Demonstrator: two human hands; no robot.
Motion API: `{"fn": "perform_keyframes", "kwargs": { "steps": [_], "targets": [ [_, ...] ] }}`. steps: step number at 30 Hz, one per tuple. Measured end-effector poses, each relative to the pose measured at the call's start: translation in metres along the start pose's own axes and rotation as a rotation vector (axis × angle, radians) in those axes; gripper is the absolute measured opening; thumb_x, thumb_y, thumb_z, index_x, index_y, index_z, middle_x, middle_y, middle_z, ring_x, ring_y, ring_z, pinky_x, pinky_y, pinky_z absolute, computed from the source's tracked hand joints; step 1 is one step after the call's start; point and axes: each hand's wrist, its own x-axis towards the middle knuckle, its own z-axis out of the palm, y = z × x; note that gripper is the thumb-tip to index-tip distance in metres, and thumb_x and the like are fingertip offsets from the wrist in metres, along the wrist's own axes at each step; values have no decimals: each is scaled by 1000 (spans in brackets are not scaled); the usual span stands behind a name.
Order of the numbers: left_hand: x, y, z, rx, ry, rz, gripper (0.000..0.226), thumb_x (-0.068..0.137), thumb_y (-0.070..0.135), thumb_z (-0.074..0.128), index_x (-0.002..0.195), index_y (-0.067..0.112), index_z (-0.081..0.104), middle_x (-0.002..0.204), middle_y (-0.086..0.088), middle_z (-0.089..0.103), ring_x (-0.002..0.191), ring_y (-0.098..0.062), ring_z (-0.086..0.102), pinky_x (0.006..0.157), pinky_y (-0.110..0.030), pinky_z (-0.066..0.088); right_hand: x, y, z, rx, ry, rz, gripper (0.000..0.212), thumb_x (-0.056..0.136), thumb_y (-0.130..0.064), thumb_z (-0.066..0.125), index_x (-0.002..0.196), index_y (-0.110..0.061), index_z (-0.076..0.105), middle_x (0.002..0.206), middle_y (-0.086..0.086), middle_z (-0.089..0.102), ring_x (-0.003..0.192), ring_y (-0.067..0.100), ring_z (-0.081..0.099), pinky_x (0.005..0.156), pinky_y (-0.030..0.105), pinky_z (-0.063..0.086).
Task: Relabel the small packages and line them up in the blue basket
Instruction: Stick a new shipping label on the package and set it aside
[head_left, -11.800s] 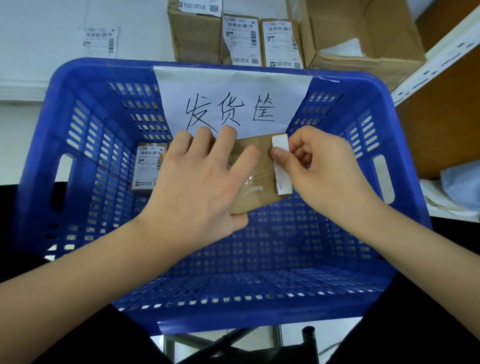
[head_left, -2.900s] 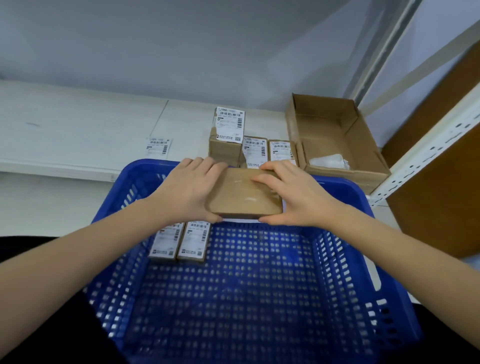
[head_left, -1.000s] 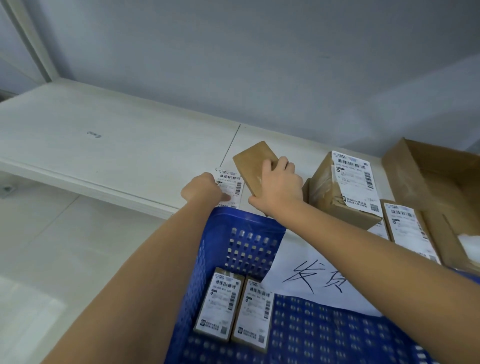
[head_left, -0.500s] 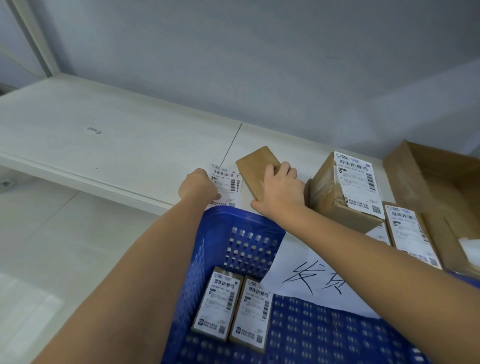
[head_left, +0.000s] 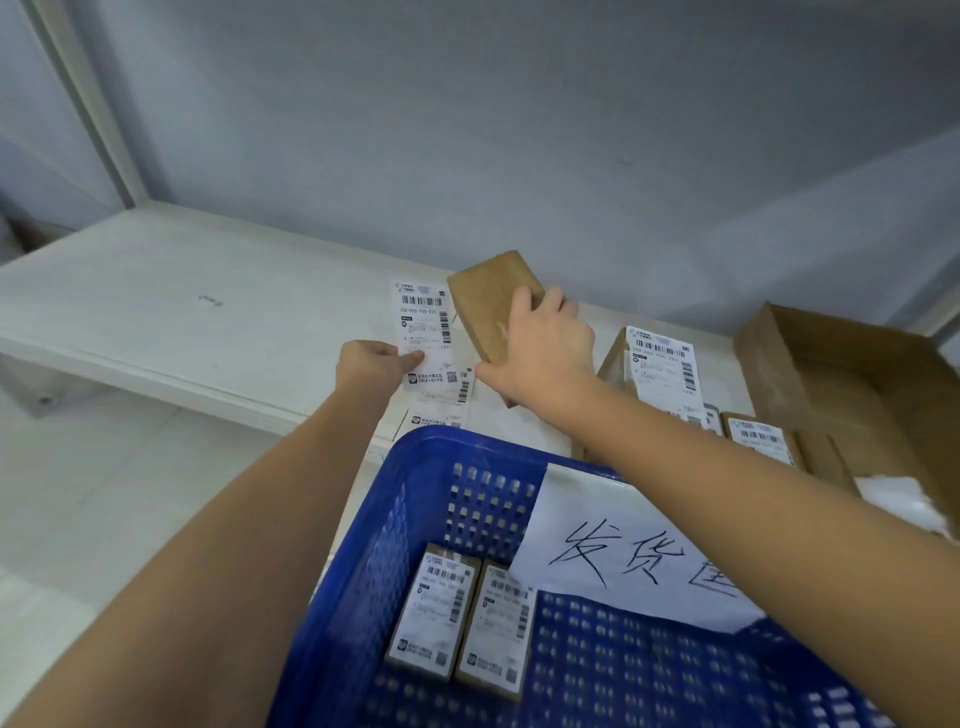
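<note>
Presently the labelling step is in hand for a third package. The right hand (head_left: 545, 348) grips a bare brown package (head_left: 491, 306), fingers curled round its far edge, holding it tilted above the white shelf (head_left: 156, 306) just beyond the blue basket (head_left: 363, 597). The left hand (head_left: 371, 364) pinches a fresh label (head_left: 423, 332) by its lower edge between thumb and fingers, the label raised upright just beside the package but apart from it. More loose labels (head_left: 441, 410) lie on the shelf beneath, near the basket's rim.

Inside the basket two labelled packages (head_left: 462, 618) lie side by side against the far wall, next to a handwritten paper sign (head_left: 639, 561) hung over the rim. Further labelled packages (head_left: 660, 364) stand on the shelf to the right, beside an open cardboard box (head_left: 852, 384).

Judgement: the task is partly done, with two packages placed and several apparently left. The next move calls for bringing label and package together, most likely freeing the label from any backing, whose presence cannot be told here, then laying it square on the broad face and pressing it flat. The package then belongs in the basket, touching the second package to carry on the row.
</note>
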Motion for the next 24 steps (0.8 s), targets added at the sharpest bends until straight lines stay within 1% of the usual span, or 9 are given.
{"fn": "perform_keyframes", "kwargs": {
  "steps": [2, 3, 9, 12, 16, 18, 20, 22, 24],
  "targets": [
    [-14, 12, -9, -38, 2, 23, 23, 79, 22, 79, 84, 8, 61, 79, -5, 63, 78, -23, 59, 76, -30, 49, -10, 0, -25, 46, 32, 6, 84, 75, -61, 63, 130, -7, 31, 122, 16, 41, 106, 29, 46, 67, 34, 43],
    [-22, 19, -13, -54, 2, 37, 24, 79, 22, 79, 86, 8, 62, 75, -3, 61, 72, -20, 56, 71, -28, 47, -17, 1, -37, 61, 47, 0, 83, 75, -61, 63, 130, -8, 31, 123, 15, 40, 106, 28, 46, 65, 33, 40],
    [-91, 48, -34, -205, -67, 91, 17, 83, 16, 75, 89, 5, 64, 74, -3, 64, 57, -11, 52, 57, -20, 41, -77, 20, -89, 99, 109, -45, 78, 76, -61, 60, 128, -11, 31, 120, 12, 39, 106, 26, 44, 66, 31, 34],
    [-133, 54, -43, -208, -91, 111, 10, 86, 15, 71, 85, 7, 65, 72, 1, 64, 52, -7, 50, 57, -19, 41, -112, 46, -106, 142, 57, 31, 75, 76, -61, 59, 125, -12, 31, 117, 11, 39, 104, 27, 45, 67, 31, 34],
    [-188, 64, -45, -195, -141, 157, 12, 88, 16, 69, 94, 6, 69, 77, 2, 67, 43, 0, 53, 52, -15, 43, -169, 91, -117, 180, 18, 163, 71, 75, -61, 59, 121, -13, 32, 113, 8, 37, 103, 27, 45, 67, 31, 34],
    [-213, 66, -37, -204, -223, 148, 12, 88, 16, 68, 95, 6, 69, 84, -2, 71, 52, -1, 62, 55, -17, 50, -199, 111, -117, 159, -3, 200, 74, 75, -64, 57, 125, -15, 31, 110, 5, 34, 105, 24, 43, 66, 30, 34],
    [-235, 63, -23, -213, -326, 114, 13, 89, 16, 68, 95, 6, 70, 91, -6, 74, 70, -13, 68, 73, -30, 57, -227, 130, -114, 136, -43, 236, 80, 75, -69, 54, 129, -17, 26, 113, 4, 33, 105, 21, 44, 64, 29, 37],
    [-254, 59, -5, -201, -412, 86, 11, 88, 16, 68, 93, 6, 71, 95, -7, 74, 83, -21, 68, 87, -39, 54, -252, 145, -108, 148, -72, 286, 83, 74, -71, 52, 132, -19, 24, 119, 5, 35, 106, 22, 45, 62, 28, 37],
    [-271, 53, 15, -215, -501, 41, 12, 87, 15, 68, 93, 5, 71, 95, -6, 75, 84, -18, 68, 82, -32, 56, -272, 158, -100, 185, -90, 340, 84, 74, -71, 53, 134, -20, 24, 123, 6, 35, 109, 22, 44, 63, 29, 38]
  ]
}}
